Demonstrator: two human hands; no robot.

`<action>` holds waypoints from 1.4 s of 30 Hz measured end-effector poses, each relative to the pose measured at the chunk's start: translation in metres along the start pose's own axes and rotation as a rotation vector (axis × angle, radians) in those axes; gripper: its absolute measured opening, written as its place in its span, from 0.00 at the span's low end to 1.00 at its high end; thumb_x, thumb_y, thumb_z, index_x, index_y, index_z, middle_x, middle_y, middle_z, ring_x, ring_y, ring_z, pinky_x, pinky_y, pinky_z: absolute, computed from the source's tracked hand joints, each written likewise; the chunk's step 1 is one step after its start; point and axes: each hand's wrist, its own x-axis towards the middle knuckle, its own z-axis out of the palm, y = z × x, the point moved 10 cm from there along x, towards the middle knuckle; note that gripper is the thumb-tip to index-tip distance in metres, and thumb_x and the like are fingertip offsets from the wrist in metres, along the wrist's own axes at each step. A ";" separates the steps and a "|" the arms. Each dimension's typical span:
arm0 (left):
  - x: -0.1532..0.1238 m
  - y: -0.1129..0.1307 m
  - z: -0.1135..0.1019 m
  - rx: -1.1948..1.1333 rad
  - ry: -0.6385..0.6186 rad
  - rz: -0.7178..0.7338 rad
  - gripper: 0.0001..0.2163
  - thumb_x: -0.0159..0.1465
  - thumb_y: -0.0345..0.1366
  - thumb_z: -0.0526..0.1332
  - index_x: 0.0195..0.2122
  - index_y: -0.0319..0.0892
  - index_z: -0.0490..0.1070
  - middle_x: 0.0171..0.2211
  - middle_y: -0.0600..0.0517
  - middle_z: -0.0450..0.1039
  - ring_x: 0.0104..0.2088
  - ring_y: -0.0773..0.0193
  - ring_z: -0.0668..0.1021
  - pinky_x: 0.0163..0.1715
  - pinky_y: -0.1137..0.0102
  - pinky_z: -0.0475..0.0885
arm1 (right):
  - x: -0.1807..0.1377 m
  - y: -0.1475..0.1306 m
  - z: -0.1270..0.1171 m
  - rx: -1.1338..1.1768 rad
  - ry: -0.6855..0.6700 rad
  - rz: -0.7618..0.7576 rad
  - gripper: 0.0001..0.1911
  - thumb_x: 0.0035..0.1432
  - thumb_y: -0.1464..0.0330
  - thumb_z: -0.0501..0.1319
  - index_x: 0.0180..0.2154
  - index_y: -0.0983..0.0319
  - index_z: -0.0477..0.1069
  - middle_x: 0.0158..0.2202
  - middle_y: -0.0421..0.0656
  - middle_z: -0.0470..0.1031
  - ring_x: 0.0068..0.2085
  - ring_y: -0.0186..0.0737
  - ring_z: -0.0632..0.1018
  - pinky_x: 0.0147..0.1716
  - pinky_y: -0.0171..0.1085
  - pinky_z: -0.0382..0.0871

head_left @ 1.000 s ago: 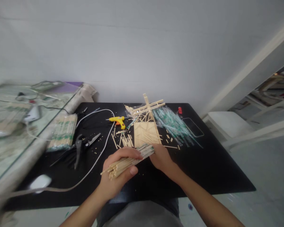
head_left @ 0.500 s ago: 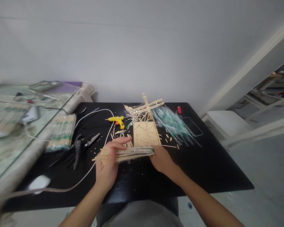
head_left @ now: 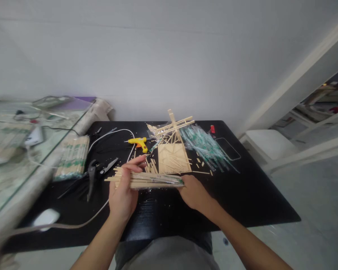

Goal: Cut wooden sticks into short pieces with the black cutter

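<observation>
A bundle of chopsticks (head_left: 149, 180), partly inside clear wrappers, lies crosswise between my two hands above the table's front half. My left hand (head_left: 124, 189) supports its bare ends, thumb over the sticks and fingers stretched beyond them. At the wrapped end, my right hand (head_left: 193, 191) grips the sticks and plastic; its fingertips are partly hidden. Just beyond the bundle is a flat panel of sticks (head_left: 165, 148) with loose cut pieces on it. A crossed stick frame (head_left: 173, 123) stands behind the panel.
A yellow glue gun (head_left: 141, 143) with a white cord lies behind my left hand. Scissors (head_left: 109, 167) and pliers (head_left: 92, 178) rest to the left, beside packed chopsticks (head_left: 73, 155). Empty-looking green and clear wrappers (head_left: 208, 146) spread at right, near a red object (head_left: 212, 129).
My left hand has shifted slightly left and turned, and the bundle's bare ends fan out more toward the left. My right hand keeps its grip on the wrapped end.
</observation>
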 end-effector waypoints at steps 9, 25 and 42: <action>0.010 -0.018 -0.016 -0.077 0.109 -0.153 0.19 0.60 0.52 0.69 0.26 0.40 0.75 0.35 0.48 0.80 0.34 0.61 0.80 0.36 0.67 0.78 | -0.010 0.006 0.006 0.023 -0.069 0.041 0.14 0.66 0.66 0.57 0.37 0.67 0.79 0.42 0.57 0.82 0.44 0.52 0.82 0.36 0.37 0.64; -0.002 -0.039 -0.003 -0.125 0.032 -0.276 0.19 0.55 0.52 0.73 0.39 0.41 0.81 0.33 0.49 0.82 0.34 0.60 0.82 0.39 0.66 0.79 | -0.011 0.013 0.006 0.084 -0.042 0.066 0.11 0.65 0.70 0.57 0.36 0.67 0.78 0.42 0.55 0.83 0.42 0.49 0.82 0.35 0.36 0.64; 0.005 -0.035 -0.028 -0.103 0.186 -0.282 0.20 0.57 0.55 0.70 0.28 0.40 0.78 0.36 0.46 0.84 0.36 0.58 0.83 0.44 0.62 0.77 | -0.016 0.010 0.003 0.176 -0.034 -0.018 0.14 0.63 0.71 0.57 0.28 0.64 0.77 0.32 0.49 0.83 0.38 0.47 0.80 0.31 0.34 0.60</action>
